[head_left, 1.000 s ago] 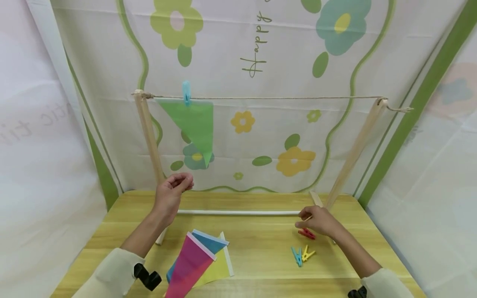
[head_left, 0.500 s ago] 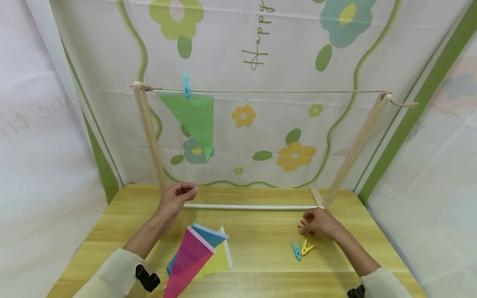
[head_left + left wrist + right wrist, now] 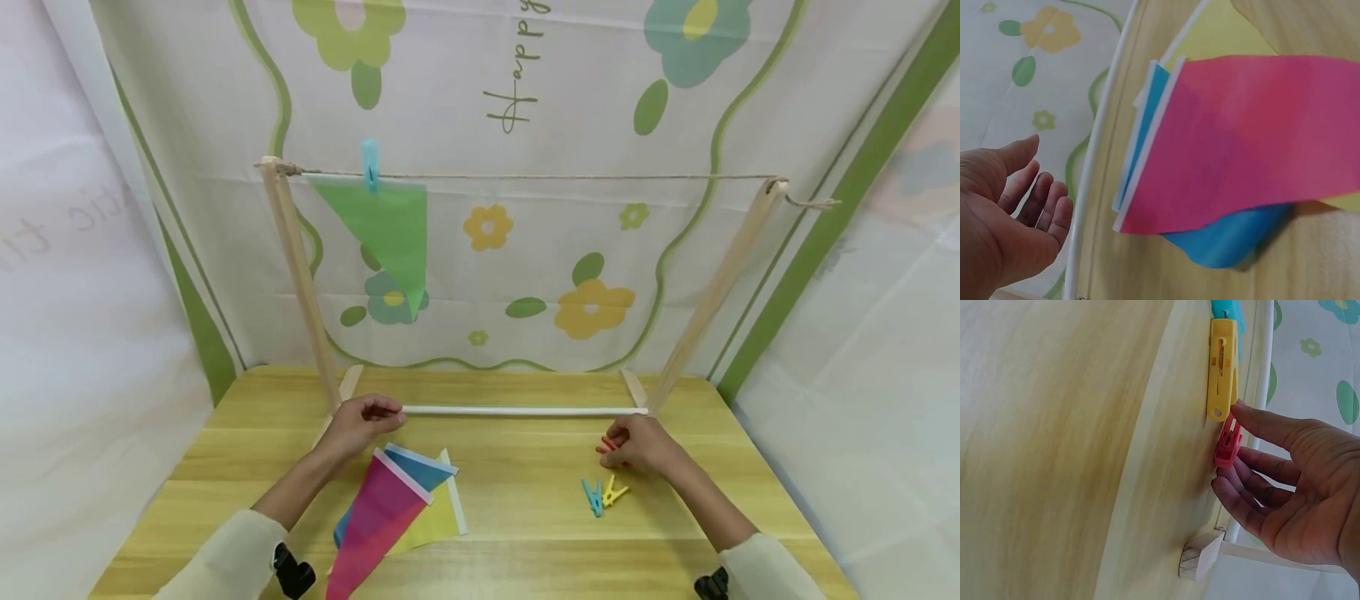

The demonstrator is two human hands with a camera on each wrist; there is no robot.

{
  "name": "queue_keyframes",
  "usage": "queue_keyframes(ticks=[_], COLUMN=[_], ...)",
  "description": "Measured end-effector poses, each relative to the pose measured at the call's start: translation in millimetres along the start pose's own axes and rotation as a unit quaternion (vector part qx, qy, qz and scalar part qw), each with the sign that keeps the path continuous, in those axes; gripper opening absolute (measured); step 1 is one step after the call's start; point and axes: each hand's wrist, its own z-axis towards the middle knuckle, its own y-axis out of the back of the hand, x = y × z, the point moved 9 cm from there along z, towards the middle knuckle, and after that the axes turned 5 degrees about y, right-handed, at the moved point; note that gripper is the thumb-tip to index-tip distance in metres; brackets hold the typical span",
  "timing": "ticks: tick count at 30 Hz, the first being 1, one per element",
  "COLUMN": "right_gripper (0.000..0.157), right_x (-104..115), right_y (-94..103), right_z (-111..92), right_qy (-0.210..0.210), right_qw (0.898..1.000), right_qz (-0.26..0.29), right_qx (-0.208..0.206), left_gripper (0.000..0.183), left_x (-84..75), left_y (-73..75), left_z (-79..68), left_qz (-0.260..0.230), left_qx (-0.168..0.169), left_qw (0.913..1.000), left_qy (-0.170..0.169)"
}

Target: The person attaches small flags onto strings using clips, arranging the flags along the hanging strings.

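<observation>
My left hand [image 3: 365, 425], loosely curled and with nothing in it, hovers by the left end of the white rod, just above the paper flags. In the left wrist view its thumb and fingers [image 3: 1034, 203] stand apart. Thumb and fingers of my right hand [image 3: 637, 442] close around a red clothespin [image 3: 1229, 442] at the tabletop. Just nearer lie a yellow clothespin [image 3: 614, 492] and a blue clothespin [image 3: 594, 498]. A pink flag [image 3: 378, 517] overlaps a blue flag [image 3: 418, 468] and a yellow flag [image 3: 442, 517].
A twine line [image 3: 562, 177] spans two wooden posts, left [image 3: 296, 267] and right [image 3: 712, 300]. From it hangs a green flag [image 3: 397, 233], held by a light blue clothespin [image 3: 371, 167]. The white rod [image 3: 517, 410] joins the posts low down. Printed fabric walls surround the wooden table [image 3: 540, 558].
My right hand has come in around the red clothespin. My left hand has lowered toward the table near the flags. The head view has tilted slightly downward.
</observation>
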Motion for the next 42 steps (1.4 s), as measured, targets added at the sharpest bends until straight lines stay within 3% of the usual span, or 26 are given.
queue_keyframes(ticks=[10, 15, 24, 31, 42], right_gripper=[0.037, 0.033, 0.032, 0.04, 0.031], right_x=[4, 5, 6, -8, 11], right_y=[-1.7, -2.6, -4.1, -15.3, -14.8], right_z=[1, 3, 1, 11, 7], right_qy=[0.009, 0.012, 0.029, 0.082, 0.033], right_qw=[1.0, 1.0, 1.0, 0.997, 0.999], right_qz=[-0.016, -0.016, 0.002, 0.005, -0.028], right_qx=[-0.007, -0.008, -0.008, -0.009, -0.017], left_gripper=[0.031, 0.026, 0.029, 0.032, 0.021], left_x=[8.3, 12.1, 9.8, 8.3, 2.3], left_y=[-17.8, -23.8, -32.2, -29.5, -31.4], left_z=[-4.0, -3.3, -8.0, -11.1, -14.5], left_qz=[0.076, 0.111, 0.196, 0.224, 0.259], left_qx=[0.057, 0.08, 0.112, 0.137, 0.157], left_qw=[0.9947, 0.9898, 0.9722, 0.961, 0.9419], left_qy=[-0.04, -0.041, -0.063, -0.085, -0.145])
